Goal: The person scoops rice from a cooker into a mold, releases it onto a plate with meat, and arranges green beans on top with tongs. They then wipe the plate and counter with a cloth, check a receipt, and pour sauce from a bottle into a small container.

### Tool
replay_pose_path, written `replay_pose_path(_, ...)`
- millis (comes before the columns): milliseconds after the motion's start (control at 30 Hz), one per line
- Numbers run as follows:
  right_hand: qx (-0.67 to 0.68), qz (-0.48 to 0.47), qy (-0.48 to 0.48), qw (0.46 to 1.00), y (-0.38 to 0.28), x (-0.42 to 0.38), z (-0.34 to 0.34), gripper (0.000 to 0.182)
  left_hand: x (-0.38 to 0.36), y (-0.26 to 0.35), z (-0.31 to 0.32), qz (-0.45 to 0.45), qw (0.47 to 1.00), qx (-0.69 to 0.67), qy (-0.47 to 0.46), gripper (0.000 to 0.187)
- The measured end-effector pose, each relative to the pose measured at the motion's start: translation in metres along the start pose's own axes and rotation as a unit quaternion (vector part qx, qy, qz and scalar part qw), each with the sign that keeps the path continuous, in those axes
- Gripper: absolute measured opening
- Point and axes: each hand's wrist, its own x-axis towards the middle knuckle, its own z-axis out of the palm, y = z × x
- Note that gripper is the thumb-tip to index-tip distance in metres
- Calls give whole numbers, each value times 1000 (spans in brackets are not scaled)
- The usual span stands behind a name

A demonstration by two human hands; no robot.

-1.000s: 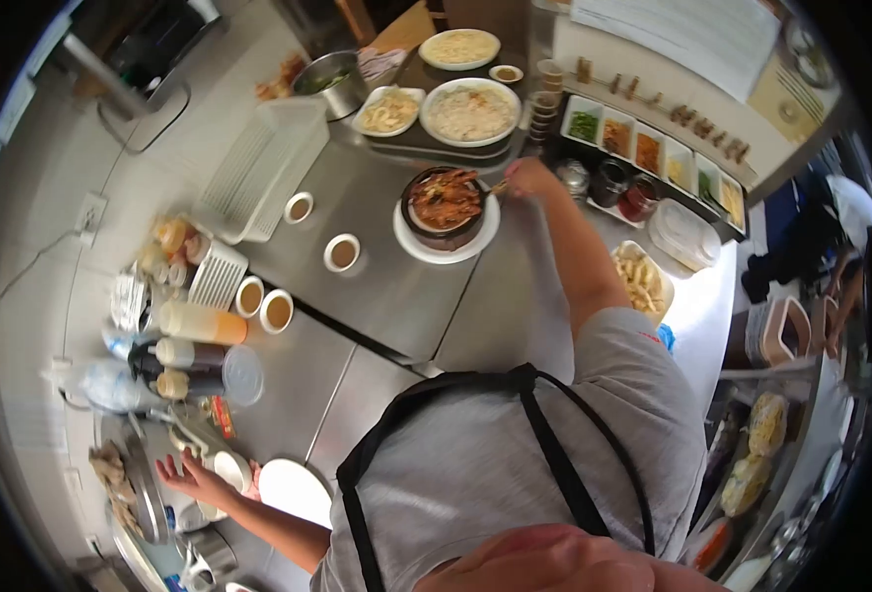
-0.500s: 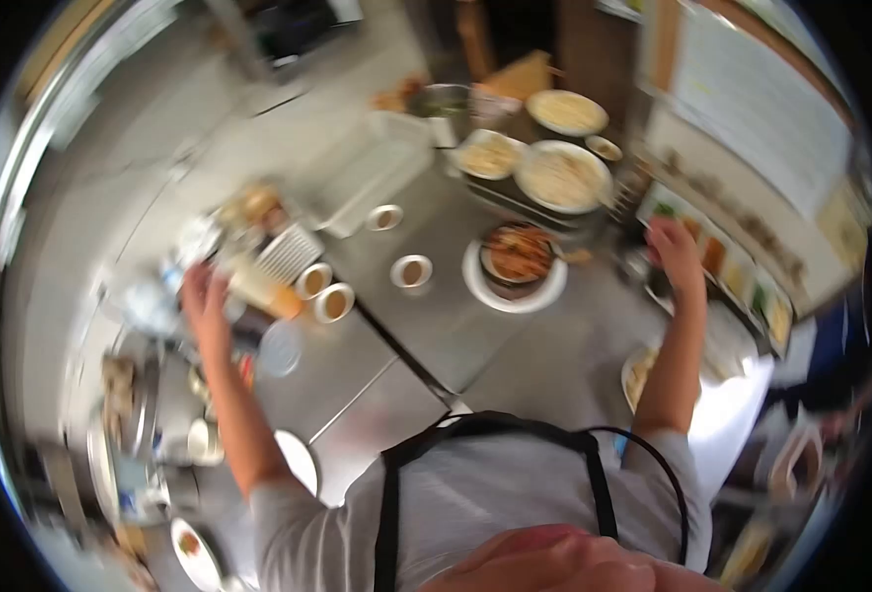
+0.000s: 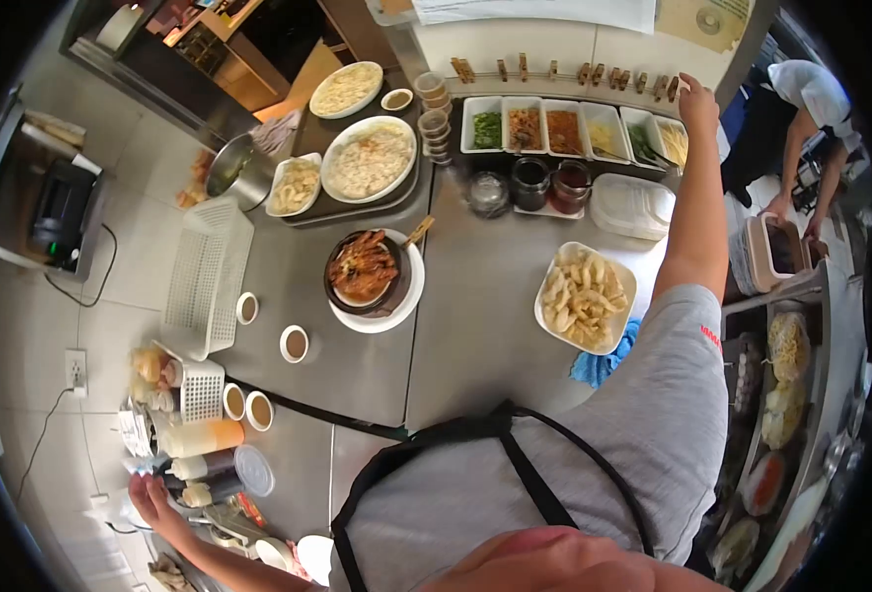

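Observation:
My right hand [image 3: 697, 101] reaches far across the steel counter to the right end of the garnish tray [image 3: 564, 128], above its last compartment of pale yellow shreds [image 3: 675, 143]. Its fingers curl downward, and what they hold is hidden. My left hand [image 3: 150, 498] is low at the left edge, fingers apart, beside the squeeze bottles [image 3: 204, 436] and touching none that I can see. Between my arms, a black bowl of reddish food [image 3: 362, 268] sits on a white plate [image 3: 396, 308] with a wooden spoon [image 3: 418, 232] leaning in it.
A plate of pale fried pieces [image 3: 584, 296] lies right of the bowl, with a blue cloth [image 3: 594, 367] beneath it. Small sauce cups [image 3: 295, 343], a white basket [image 3: 204, 276], noodle plates [image 3: 369, 158], jars [image 3: 530, 183] and a lidded container [image 3: 633, 202] crowd the counter. Another person [image 3: 801, 99] bends over at the far right.
My right hand has left the bowl's spoon and moved right to the garnish tray's far end. My left hand rose to the bottles, then dropped back low left. The view swung right.

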Motion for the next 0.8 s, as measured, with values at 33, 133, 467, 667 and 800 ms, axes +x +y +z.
replay_pose_path(33,-28,-1,4,1000,1,2,-2,29,-3,4,3,-20,1000,4,8,33)
replay_pose_path(133,-134,-62,-26,989,-6,10,-2,29,-5,14,19,-36,999,2,12,35)
replay_pose_path(467,-143,-187,94,967,-29,26,-5,18,-2,29,28,-9,997,-36,-65,30)
replay_pose_path(667,380,-449,-94,803,-205,-122,21,17,15,38,33,-6,998,-29,-48,27)
replay_pose_path(800,302,-489,-262,775,-296,-217,79,9,41,48,72,86,991,-60,-82,25)
